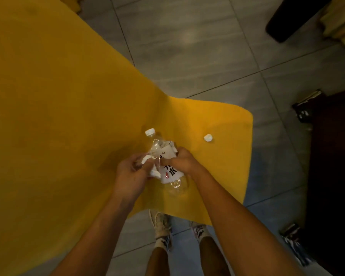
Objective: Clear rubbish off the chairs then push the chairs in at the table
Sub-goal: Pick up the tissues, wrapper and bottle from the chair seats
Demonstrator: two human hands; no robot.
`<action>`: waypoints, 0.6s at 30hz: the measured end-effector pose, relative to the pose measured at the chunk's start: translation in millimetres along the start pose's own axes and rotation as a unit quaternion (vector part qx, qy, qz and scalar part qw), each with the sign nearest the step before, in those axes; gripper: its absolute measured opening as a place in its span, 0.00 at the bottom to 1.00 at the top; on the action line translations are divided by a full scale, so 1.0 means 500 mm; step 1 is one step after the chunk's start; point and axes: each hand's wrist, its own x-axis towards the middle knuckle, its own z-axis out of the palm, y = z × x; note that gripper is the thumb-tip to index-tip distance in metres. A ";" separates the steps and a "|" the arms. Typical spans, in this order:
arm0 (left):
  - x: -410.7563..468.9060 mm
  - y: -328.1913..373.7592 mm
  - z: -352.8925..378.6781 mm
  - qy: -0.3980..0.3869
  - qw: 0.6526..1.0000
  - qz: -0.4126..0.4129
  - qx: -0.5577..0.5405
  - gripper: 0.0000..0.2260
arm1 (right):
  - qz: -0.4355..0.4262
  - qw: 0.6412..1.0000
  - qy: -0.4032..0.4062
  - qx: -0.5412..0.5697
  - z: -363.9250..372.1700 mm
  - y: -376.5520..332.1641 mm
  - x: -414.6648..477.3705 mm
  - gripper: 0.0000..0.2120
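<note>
Main bit of rubbish here is an empty-looking plastic water bottle [170, 174], lower middle of the frame, over the yellow-covered chair [227, 166]. I can't tell if it's resting on the seat or already just off it.

Both hands are on the job. The right hand [182, 161] is curled round the bottle's middle, right at the white label. The left hand [129, 172] has its fingers closed on some white tissue scraps [154, 173] bunched against the bottle's side. It might be pinching the bottle too, hard to say.

The bottle lies on its side with its long axis on a diagonal. The white cap [150, 132] points to the upper left of the frame, and the clear base sits toward the lower right, by the right wrist.

Handling-wise I'd guess it weighs next to nothing. It looks a bit crumpled already, so the thin walls will buckle if squeezed. The plastic is smooth and the label looks loose, so it could slip. A mid-body grip like this one seems fine, or the stiffer neck under the cap. The tissue is soft and will fall out of a lazy grip, so it wants a proper fist.

There's also a crumpled paper ball [208, 137] alone on the seat, right of the cap and well apart from both hands. It's not picked up yet, and the chair doesn't look pushed in.
</note>
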 end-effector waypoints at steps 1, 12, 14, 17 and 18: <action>0.002 0.000 0.002 0.000 1.000 0.001 0.001 0.06 | -0.022 1.000 0.010 -0.007 -0.004 0.000 0.006 0.14; 0.018 -0.026 0.004 0.021 1.000 -0.019 0.014 0.08 | -0.116 0.985 -0.014 -0.124 -0.024 0.028 0.030 0.60; 0.020 -0.028 0.003 0.022 0.999 -0.021 0.010 0.10 | -0.107 0.987 -0.022 -0.117 -0.021 0.028 0.033 0.51; 0.022 -0.030 0.004 0.022 0.999 -0.022 0.005 0.10 | -0.079 0.994 -0.030 -0.067 -0.026 0.026 0.027 0.43; 0.023 -0.031 0.004 0.022 0.999 -0.024 0.004 0.09 | -0.076 0.996 -0.029 -0.043 -0.031 0.028 0.023 0.43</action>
